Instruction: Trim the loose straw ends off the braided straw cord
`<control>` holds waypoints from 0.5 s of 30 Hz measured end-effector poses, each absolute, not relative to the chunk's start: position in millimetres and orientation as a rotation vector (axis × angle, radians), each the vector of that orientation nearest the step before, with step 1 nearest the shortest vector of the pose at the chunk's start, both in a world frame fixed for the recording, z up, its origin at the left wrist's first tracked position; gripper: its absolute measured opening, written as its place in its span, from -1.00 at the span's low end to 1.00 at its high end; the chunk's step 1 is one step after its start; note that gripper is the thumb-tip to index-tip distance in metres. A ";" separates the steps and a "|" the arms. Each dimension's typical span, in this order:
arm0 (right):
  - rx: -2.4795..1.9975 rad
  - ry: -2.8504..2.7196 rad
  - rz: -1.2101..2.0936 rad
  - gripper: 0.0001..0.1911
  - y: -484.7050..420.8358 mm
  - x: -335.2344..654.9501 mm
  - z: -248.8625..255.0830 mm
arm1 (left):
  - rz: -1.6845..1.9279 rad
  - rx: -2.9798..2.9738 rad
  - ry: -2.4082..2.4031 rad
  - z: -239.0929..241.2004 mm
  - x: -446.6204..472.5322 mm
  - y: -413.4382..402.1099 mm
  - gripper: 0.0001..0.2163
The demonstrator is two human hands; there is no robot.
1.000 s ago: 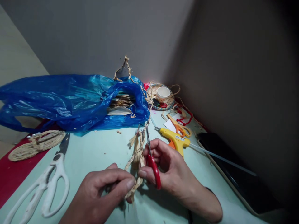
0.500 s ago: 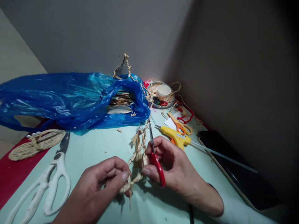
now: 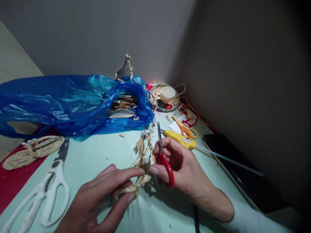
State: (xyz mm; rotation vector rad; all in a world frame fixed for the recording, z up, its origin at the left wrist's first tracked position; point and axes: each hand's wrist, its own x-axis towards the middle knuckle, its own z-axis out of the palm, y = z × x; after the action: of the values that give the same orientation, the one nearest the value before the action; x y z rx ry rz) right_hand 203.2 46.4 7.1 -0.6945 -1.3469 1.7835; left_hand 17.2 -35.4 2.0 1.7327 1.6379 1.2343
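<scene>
Red scissors (image 3: 167, 167) stay gripped in the right hand (image 3: 183, 165); the left hand (image 3: 94, 195) has spread wider around straw braid (image 3: 143, 180).

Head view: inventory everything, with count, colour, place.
Braid: 1, tan, front centre
Small scissors: 1, red-handled, front centre
Craft scissors: 1, orange-yellow, centre right
Glue gun: 1, yellow, centre right
Glue stick: 1, whitish, right
Shears: 1, white-handled, left
Bag: 1, blue, back left
Cup: 1, white, back centre
Woven tray: 1, tan, under cup
Device: 1, black, right
Woven coil: 1, tan, far left
Wall: 1, grey, back
Table: 1, green, beneath
Left hand: 1, front
Right hand: 1, front
</scene>
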 end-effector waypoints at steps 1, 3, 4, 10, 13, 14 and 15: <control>-0.695 -1.341 1.789 -0.56 46.4 203.6 7.3 | 1.248 1.765 1.602 0.3 16.7 -34.7 -0.67; -0.685 -1.326 1.802 -0.58 46.1 203.9 6.7 | 1.249 1.816 1.521 -2.6 15.7 -33.0 -0.66; -0.675 -1.314 1.809 -0.58 45.8 203.8 5.9 | 1.243 1.829 1.481 -3.6 15.2 -32.2 -0.65; -0.636 -1.257 1.841 -0.61 45.3 200.0 2.1 | 1.133 1.714 1.395 4.4 12.4 -30.8 -0.73; -0.699 -1.391 1.695 -0.65 46.9 203.3 6.2 | 0.947 1.493 1.475 16.2 10.2 -29.8 -0.85; -0.736 -1.502 1.569 -0.69 47.6 206.2 8.7 | 0.898 1.400 1.494 20.5 9.7 -29.2 -0.83; -0.767 -1.636 1.397 -0.73 48.2 209.9 11.5 | 0.873 1.309 1.499 24.7 9.4 -28.5 -0.80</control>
State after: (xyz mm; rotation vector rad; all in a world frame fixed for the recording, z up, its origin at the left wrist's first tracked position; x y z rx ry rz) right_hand 209.9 48.2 11.5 -0.7671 -1.6357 1.3968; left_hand 9.4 -28.5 24.7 1.3086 1.4991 0.8728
